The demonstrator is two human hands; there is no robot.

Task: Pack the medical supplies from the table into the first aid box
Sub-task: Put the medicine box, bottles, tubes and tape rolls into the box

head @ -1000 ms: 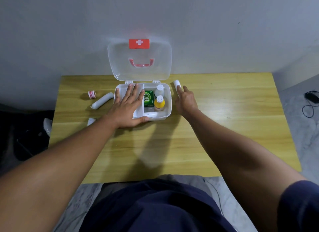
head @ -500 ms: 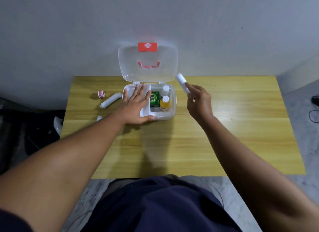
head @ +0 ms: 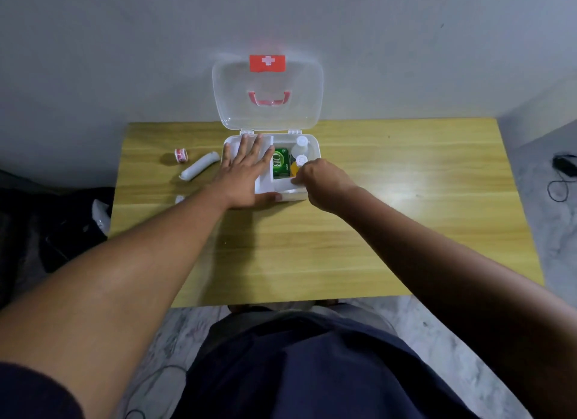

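While beside box (head: 313,144), roll (head: 197,166) diagonal.

Bare forearms, short dark navy sleeves (head: 34,387), dark navy shirt (head: 312,372).

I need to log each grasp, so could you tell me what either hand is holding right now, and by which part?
The left hand lies flat on the first aid box, gripping nothing. The right hand is curled over the box's front; any held item is hidden.

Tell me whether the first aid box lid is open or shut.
Open. The clear plastic lid with a red cross label stands upright behind the white first aid box, leaving its contents exposed.
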